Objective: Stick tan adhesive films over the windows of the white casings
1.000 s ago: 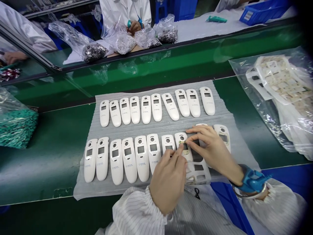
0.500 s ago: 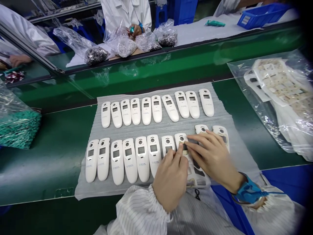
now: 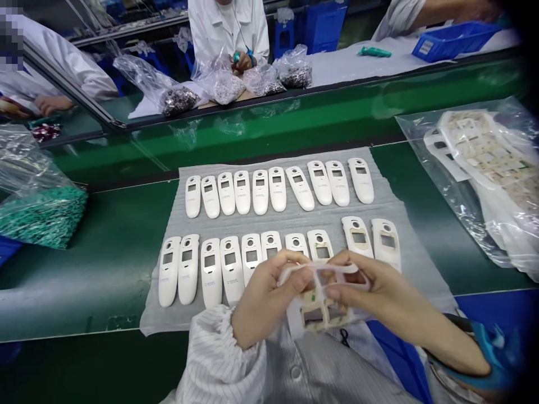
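Note:
Two rows of several white handheld device shells (image 3: 278, 188) lie on a grey foam sheet (image 3: 396, 252) on the green conveyor belt. Both my hands are raised just above the near row. My left hand (image 3: 265, 300) and my right hand (image 3: 370, 292) pinch a white die-cut sticker sheet (image 3: 322, 294) between them, with its window cut-outs showing. The near-row shells (image 3: 357, 235) at the right show tan frames around their windows. A blue wrist strap (image 3: 484, 348) sits on my right wrist.
A clear bag of more sticker sheets (image 3: 484, 157) lies at the right. A bag of green parts (image 3: 40, 216) sits at the left. Across the belt, people in white coats handle bags of small metal parts (image 3: 219, 84). A blue bin (image 3: 455, 39) stands far right.
My hands left the near-row shell they were pressing on and lifted the sticker sheet up toward me. The view shifted slightly left.

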Available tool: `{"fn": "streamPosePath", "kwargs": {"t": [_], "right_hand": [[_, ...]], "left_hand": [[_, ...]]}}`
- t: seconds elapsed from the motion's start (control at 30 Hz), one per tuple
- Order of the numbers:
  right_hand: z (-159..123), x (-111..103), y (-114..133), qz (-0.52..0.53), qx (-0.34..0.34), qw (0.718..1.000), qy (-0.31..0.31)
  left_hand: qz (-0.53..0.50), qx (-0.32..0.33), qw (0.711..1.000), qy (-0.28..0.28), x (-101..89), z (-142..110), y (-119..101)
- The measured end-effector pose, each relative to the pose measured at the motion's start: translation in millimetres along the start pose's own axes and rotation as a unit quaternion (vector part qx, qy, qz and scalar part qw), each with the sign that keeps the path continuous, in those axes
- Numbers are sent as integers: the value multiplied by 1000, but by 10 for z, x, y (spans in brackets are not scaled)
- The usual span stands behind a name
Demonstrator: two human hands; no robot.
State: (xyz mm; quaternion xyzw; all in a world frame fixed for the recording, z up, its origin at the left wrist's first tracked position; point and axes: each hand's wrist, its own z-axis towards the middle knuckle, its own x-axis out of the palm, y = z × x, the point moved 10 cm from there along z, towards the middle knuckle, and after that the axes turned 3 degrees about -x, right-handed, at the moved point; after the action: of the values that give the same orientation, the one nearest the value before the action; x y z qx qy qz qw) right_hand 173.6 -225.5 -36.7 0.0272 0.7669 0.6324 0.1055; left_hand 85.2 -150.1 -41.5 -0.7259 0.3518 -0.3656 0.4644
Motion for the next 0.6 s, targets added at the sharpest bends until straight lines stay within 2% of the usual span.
{"fn": "streamPosePath", "kwargs": {"t": [0.03, 0.1, 0.2, 0.27, 0.3, 0.37, 0.4, 0.43, 0.47, 0.5, 0.6], "right_hand": [[22, -39, 1, 11, -4, 1000, -20], [47, -126, 44, -39, -33, 997, -57], [33, -166, 132, -164, -79, 980, -82], [-26, -194, 268, -238, -129, 954, -128], [-86, -214, 389, -281, -170, 929, -171], [-264, -183, 682, -377, -266, 848, -261], [-336, -114, 795, -417, -304, 809, -283], [-365, -28, 865, -444, -327, 785, -282], [-359, 55, 898, -456, -340, 779, -264], [-326, 122, 901, -452, -341, 789, -237], [-231, 208, 859, -389, -329, 841, -180]], "left_hand": [[-42, -7, 999, -6, -24, -12, 19], [-96, -31, 995, -10, -41, -35, 87], [-91, -41, 995, 0, -19, -55, 124], [-74, -32, 997, 14, 6, -57, 99], [-67, -28, 997, 16, 12, -58, 83], [-57, -22, 998, 10, 7, -64, 59], [-50, -23, 998, 7, 8, -72, 55], [-39, -23, 999, 6, 14, -83, 51], [-26, -19, 999, 5, 21, -98, 42], [-6, -9, 1000, 1, 20, -115, 22], [84, 49, 995, -19, 0, -179, -93]]}}
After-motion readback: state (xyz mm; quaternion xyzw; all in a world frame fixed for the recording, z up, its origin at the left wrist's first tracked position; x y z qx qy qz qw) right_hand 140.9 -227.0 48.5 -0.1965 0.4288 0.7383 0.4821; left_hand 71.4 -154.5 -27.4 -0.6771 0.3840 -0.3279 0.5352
